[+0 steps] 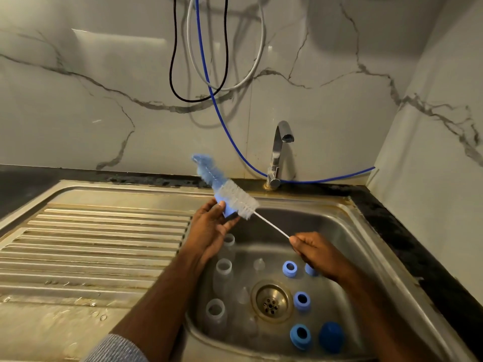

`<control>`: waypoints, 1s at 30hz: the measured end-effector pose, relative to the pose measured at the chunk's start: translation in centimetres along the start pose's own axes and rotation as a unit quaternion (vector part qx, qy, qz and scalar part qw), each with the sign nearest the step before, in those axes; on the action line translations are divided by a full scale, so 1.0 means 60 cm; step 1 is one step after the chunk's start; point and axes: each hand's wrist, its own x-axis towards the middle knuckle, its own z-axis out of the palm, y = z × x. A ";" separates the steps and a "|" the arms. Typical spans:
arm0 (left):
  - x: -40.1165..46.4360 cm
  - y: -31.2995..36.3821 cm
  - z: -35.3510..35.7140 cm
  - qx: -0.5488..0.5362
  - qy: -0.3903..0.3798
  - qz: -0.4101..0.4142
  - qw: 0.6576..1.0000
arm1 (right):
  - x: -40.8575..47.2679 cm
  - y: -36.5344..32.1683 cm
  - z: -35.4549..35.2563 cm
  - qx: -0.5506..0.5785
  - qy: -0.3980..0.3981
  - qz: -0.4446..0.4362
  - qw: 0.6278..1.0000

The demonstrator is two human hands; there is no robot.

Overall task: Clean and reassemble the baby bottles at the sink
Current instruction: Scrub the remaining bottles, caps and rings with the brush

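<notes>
The ribbed steel draining board (104, 244) fills the left of the scene, with a grey sleeve (117, 348) at the near edge. Just right of it, the left hand (211, 228) is raised over the sink's (352, 231) left rim, its fingers and thumb curled round a blue cap (228, 210) into which the bottle brush (230, 194) is pushed. The brush slants up and left, white bristles near the cap and blue ragged bristles at the far tip. Below the left forearm, three clear bottles (223, 273) stand open-mouthed along the basin's left side, partly hidden by the arm. Clear teats (258, 265) lie around the brass drain (270, 300). Behind, a chrome tap (278, 152) stands at the far rim, with a blue hose (227, 126) trailing down the marble wall. The right hand (316, 253) pinches the thin white brush handle (271, 226). Blue rings (302, 300) and a blue dome cap (331, 337) sit on the basin's right side.
</notes>
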 end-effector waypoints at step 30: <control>0.006 -0.015 -0.023 0.544 -0.083 0.216 0.806 | 0.009 0.008 0.004 -0.168 0.092 -0.059 0.980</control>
